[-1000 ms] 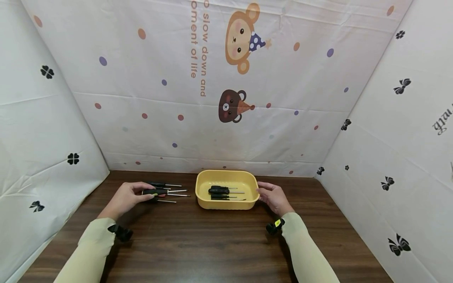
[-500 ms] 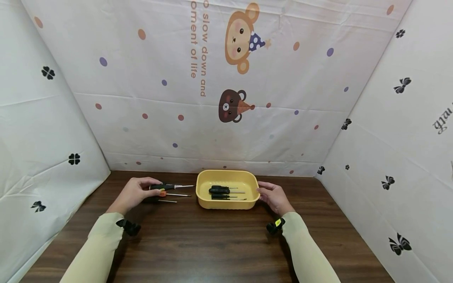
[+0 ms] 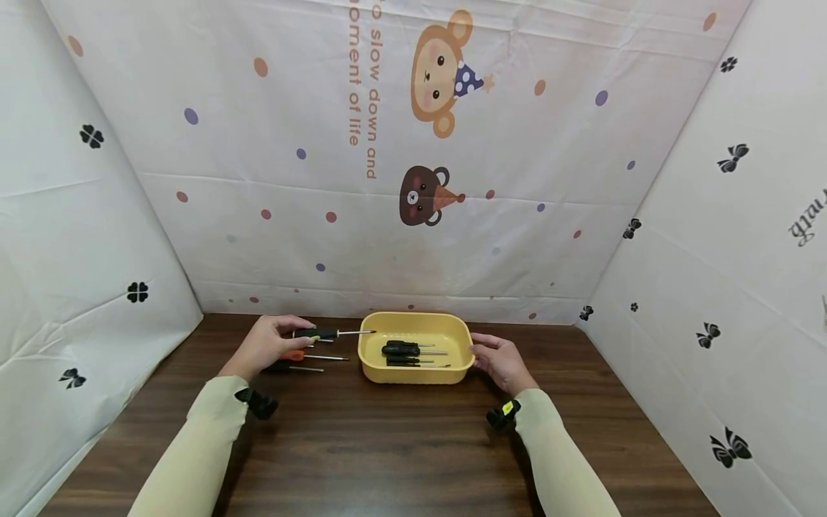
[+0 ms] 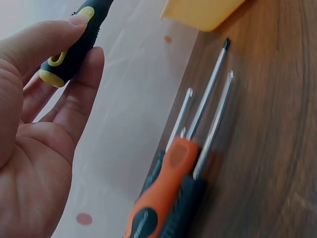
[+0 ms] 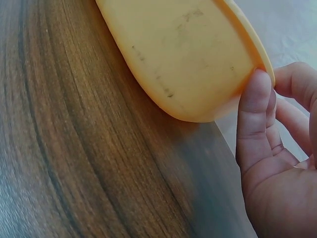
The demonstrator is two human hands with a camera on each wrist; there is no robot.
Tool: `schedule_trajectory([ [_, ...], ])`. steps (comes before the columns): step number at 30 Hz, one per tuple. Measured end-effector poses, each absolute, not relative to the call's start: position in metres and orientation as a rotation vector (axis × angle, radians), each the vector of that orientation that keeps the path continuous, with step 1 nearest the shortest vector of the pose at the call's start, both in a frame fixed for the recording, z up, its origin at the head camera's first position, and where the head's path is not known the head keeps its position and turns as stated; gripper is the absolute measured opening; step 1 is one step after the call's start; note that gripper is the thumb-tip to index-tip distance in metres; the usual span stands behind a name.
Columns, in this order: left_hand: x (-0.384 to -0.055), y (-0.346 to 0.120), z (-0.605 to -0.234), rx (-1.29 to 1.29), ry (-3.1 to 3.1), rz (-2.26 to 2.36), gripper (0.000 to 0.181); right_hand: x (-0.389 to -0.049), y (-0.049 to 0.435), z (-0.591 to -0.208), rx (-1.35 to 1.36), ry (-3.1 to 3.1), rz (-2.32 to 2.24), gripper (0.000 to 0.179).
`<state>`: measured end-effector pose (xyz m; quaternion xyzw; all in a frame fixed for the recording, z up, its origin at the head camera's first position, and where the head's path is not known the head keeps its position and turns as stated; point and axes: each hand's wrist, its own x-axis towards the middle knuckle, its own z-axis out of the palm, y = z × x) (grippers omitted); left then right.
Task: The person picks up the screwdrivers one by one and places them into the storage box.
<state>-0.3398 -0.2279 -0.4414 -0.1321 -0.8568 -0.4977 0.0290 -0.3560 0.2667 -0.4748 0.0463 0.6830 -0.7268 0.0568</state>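
My left hand (image 3: pixel 266 347) holds a black screwdriver (image 3: pixel 318 333) with yellow accents by its handle, raised above the table. Its shaft points right, and the tip is over the left rim of a yellow plastic bin (image 3: pixel 420 377). In the left wrist view, thumb and fingers grip the handle (image 4: pixel 81 47). With thumb and fingers, my right hand (image 3: pixel 505 362) pinches the bin's right end; the right wrist view shows the thumb against the yellow wall (image 5: pixel 183 59). Several black-handled screwdrivers (image 3: pixel 400 350) lie inside the bin, shafts pointing right.
Below the left hand, an orange-handled screwdriver (image 4: pixel 166 181) lies on the brown wooden table (image 3: pixel 388 445) between two dark-handled screwdrivers, a nearer one (image 4: pixel 185 203) and a farther one (image 4: pixel 154 171). White printed cloth (image 3: pixel 258 244) walls the back and both sides.
My left hand has lifted the black-and-yellow screwdriver from the others and carried it right, to the bin's left edge. The right hand and the bin have stayed in place.
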Motion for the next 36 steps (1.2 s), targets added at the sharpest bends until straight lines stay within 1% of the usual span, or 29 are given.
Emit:
schedule_trajectory([
  [4,-0.346,-0.215,-0.438,-0.428,-2.647,-1.544,0.039,-0.357,0.267,-0.475,0.157,2.076,-2.201,0.046],
  [12,-0.357,-0.190,-0.435,-0.447,-2.671,-1.483,0.029,-0.358,0.266,-0.476,0.142,2.083,-2.195,0.047],
  [18,-0.364,-0.173,-0.433,-0.465,-2.647,-1.537,0.031,-0.358,0.267,-0.476,0.121,2.079,-2.199,0.050],
  [25,-0.370,-0.154,-0.431,-0.512,-2.628,-1.516,0.034,-0.359,0.268,-0.477,0.138,2.085,-2.198,0.048],
  [36,-0.384,-0.131,-0.437,-0.485,-2.674,-1.476,0.029,-0.359,0.267,-0.478,0.139,2.086,-2.207,0.049],
])
